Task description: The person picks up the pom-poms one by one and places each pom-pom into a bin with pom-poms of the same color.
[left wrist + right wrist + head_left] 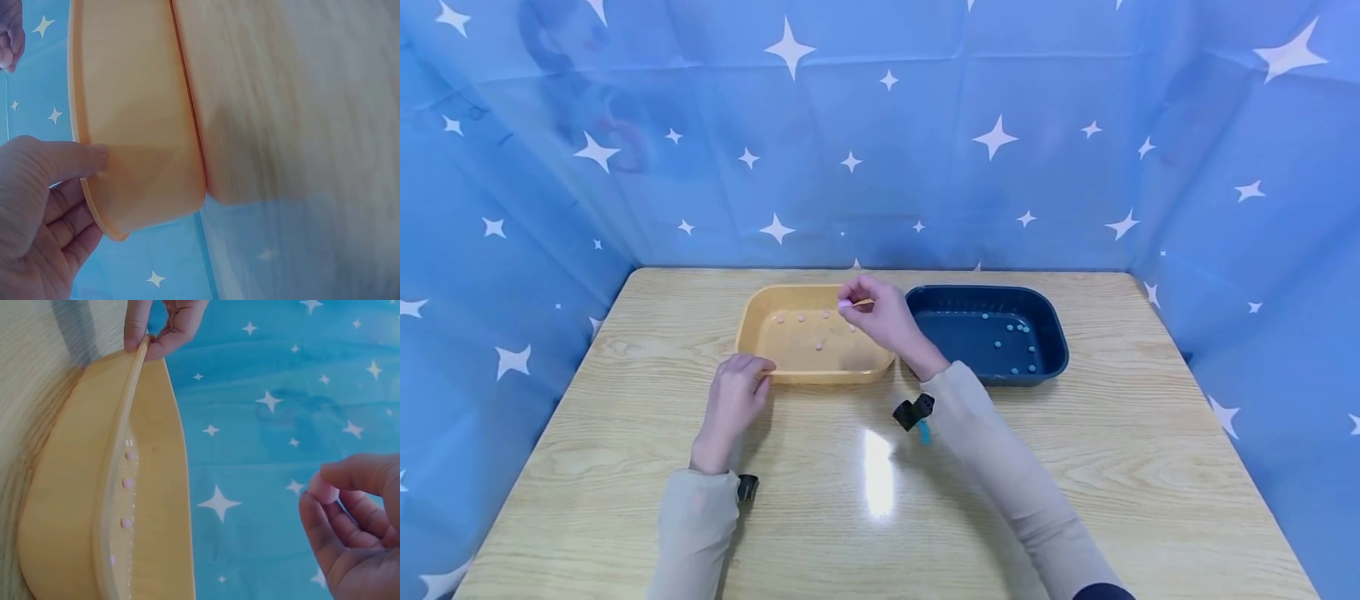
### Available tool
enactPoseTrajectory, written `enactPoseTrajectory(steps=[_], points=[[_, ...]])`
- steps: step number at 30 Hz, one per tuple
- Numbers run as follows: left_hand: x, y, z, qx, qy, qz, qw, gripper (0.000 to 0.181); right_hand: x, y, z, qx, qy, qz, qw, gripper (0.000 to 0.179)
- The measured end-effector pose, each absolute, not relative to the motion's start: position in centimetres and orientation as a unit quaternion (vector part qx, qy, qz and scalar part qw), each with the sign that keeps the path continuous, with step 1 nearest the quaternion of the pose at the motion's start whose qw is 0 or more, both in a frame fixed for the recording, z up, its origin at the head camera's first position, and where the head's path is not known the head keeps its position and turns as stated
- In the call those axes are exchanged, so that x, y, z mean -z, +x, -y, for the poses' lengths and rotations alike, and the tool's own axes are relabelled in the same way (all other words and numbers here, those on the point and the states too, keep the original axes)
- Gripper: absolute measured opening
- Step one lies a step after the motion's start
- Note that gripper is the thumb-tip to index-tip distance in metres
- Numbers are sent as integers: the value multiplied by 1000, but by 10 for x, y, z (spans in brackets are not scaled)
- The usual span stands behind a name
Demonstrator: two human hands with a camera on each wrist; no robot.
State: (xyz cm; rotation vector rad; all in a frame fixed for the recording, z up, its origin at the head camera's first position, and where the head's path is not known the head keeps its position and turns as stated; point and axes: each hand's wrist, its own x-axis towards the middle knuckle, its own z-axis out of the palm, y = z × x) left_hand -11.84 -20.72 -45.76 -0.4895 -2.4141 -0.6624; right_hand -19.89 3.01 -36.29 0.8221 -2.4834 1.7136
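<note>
Blue starry cloth (pixel 925 192) hangs behind the yellow tray (pixel 831 377). My left hand (pixel 735 396) grips its near-left rim; my right hand (pixel 880 317) pinches a pink piece (pixel 323 489) above its right part. Right of it sits a navy tray (pixel 955 346).

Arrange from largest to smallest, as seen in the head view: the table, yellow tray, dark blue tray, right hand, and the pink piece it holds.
1. Table
2. Yellow tray and dark blue tray: too alike to rank
3. Right hand
4. Pink piece
</note>
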Motion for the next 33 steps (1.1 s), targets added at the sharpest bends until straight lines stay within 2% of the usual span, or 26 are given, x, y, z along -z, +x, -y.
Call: enactPoseTrajectory(steps=[17,26,33], points=[[457,-118,209,240,-184,909,286,20,365,-224,-14,-560,265,785,-14,11],[459,-114,209,240,-188,908,288,22,373,-231,-6,-585,245,771,-56,13],[457,-116,208,239,-188,908,289,22,377,-235,-3,-586,249,768,-63,13]])
